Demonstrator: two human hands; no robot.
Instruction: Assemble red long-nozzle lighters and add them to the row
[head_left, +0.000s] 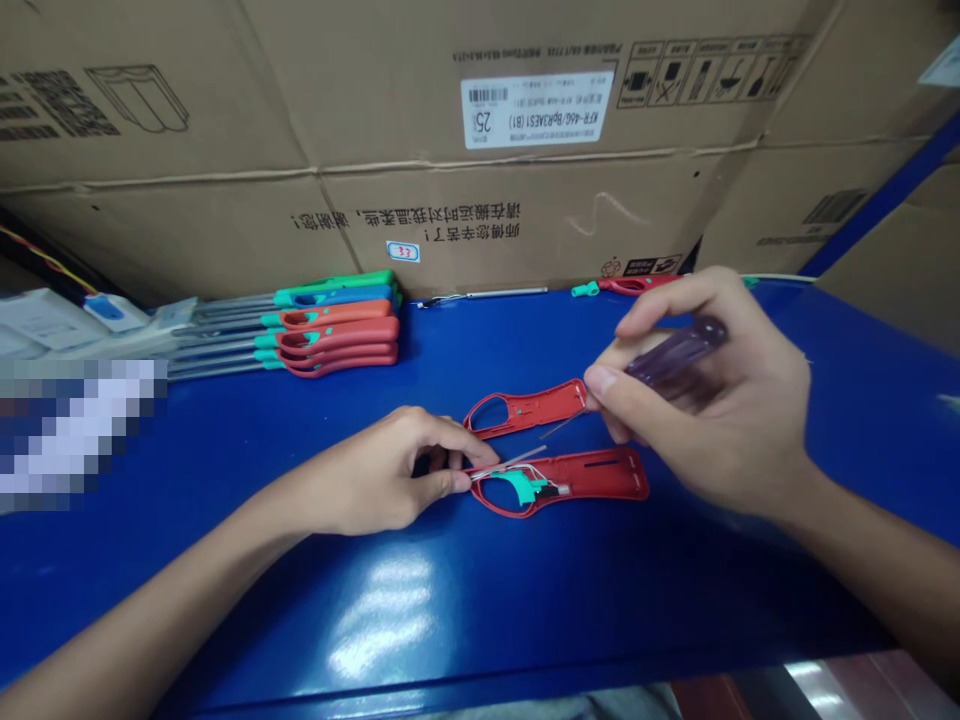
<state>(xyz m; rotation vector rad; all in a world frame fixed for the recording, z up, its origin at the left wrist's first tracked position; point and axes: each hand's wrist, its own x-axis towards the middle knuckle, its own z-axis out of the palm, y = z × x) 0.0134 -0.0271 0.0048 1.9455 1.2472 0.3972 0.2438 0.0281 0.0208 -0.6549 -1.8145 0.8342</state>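
My left hand is closed at the pointed end of a red lighter handle half lying on the blue table. Inside that half sit a green trigger, white wires and a small black part. A thin pale tube slants out from the left fingertips over the shell; whether they pinch it too is hard to tell. Just behind lies the matching red handle half, its inside facing up. Raised above its right end, my right hand grips a screwdriver by its translucent purple handle, the thin shaft pointing down-left.
Several assembled lighters with green, blue, orange and red handles are stacked at the back left. By the cardboard box lie a thin metal tube with wires and another red handle. The blue table has its edge close to me.
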